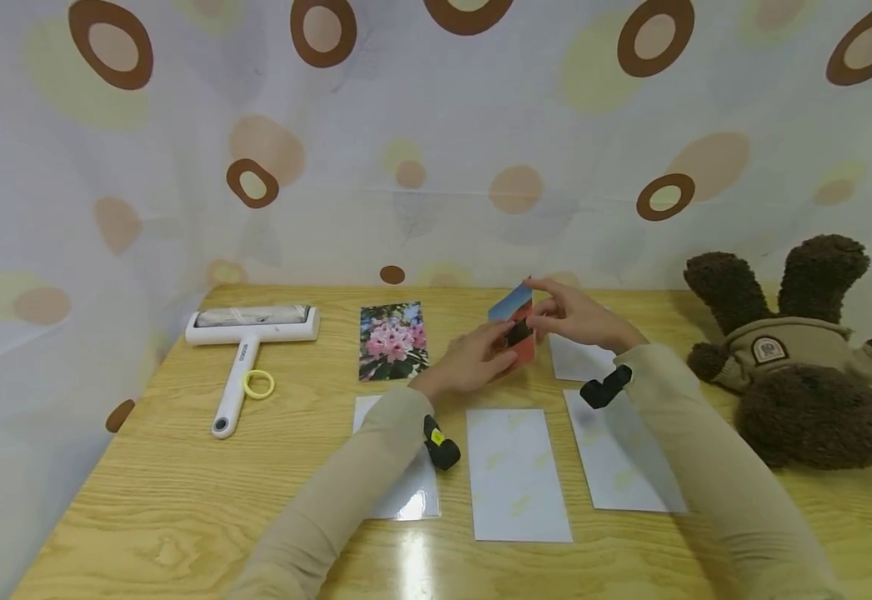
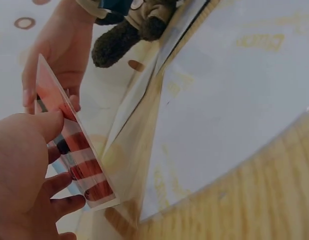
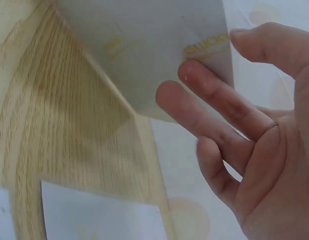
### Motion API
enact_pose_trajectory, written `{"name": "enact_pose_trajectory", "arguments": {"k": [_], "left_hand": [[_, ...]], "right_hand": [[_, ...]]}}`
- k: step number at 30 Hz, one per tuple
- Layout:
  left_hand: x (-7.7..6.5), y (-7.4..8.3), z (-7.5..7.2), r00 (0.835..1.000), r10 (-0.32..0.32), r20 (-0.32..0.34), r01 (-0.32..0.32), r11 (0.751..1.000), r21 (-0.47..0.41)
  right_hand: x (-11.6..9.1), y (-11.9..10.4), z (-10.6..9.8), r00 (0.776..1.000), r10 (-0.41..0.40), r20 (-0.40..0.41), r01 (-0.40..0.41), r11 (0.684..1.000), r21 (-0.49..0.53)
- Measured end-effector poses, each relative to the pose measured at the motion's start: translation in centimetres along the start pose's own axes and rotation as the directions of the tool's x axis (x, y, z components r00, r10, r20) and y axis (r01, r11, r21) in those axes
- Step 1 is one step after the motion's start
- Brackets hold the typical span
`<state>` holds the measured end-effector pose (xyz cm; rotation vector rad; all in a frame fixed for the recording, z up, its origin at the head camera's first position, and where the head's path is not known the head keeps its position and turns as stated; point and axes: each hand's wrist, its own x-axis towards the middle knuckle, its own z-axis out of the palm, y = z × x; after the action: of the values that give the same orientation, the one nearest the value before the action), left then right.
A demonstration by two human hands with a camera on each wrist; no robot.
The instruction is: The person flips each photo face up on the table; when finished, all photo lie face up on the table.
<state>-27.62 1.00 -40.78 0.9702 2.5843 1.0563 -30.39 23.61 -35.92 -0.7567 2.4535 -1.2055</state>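
A glossy photo [image 1: 520, 321], blue at the top and red below with dark shapes, is tilted up between both hands above the far part of the table. My left hand [image 1: 473, 358] pinches it by the lower left side, thumb on the picture face in the left wrist view. At its right edge my right hand [image 1: 574, 315] pinches it near the upper corner. Seen in the right wrist view, the photo's white back [image 3: 144, 50] carries faint yellow lettering, with fingertips [image 3: 190, 71] over it. A second photo [image 1: 393, 342] of pink flowers lies face up left of the hands.
Several white cards, including one at front centre [image 1: 518, 475] and one to the right [image 1: 623, 454], lie on the wooden table [image 1: 143, 508]. A white squeegee-like tool [image 1: 248, 333] and a yellow ring [image 1: 259, 384] are at left. At right lies a brown plush toy [image 1: 804, 367]. A patterned curtain [image 1: 436, 167] hangs behind.
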Motion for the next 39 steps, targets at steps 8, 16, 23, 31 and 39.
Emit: {"name": "enact_pose_trajectory", "arguments": {"k": [8, 16, 23, 31, 39], "left_hand": [[-0.2, -0.1, -0.1, 0.997, -0.068, 0.045, 0.056, 0.974, 0.221], [-0.6, -0.3, -0.3, 0.993, -0.118, 0.031, 0.097, 0.918, 0.386], [-0.9, -0.9, -0.5, 0.989, -0.146, -0.006, 0.136, 0.903, 0.408], [-1.0, -1.6, -0.6, 0.987, -0.153, -0.048, 0.159, 0.899, 0.407], [-1.1, -2.1, -0.7, 0.981, -0.188, -0.046, 0.190, 0.885, 0.425]], "right_hand": [[0.0, 0.6, 0.0, 0.999, -0.002, 0.037, 0.003, 0.999, -0.038], [1.0, 1.0, 1.4, 1.000, 0.010, 0.003, -0.009, 0.974, -0.225], [2.0, 1.6, 2.5, 0.998, 0.063, 0.000, -0.060, 0.966, -0.250], [3.0, 1.7, 3.1, 0.998, 0.067, -0.001, -0.064, 0.952, -0.299], [3.6, 2.1, 3.7, 0.999, 0.054, 0.006, -0.049, 0.944, -0.327]]}}
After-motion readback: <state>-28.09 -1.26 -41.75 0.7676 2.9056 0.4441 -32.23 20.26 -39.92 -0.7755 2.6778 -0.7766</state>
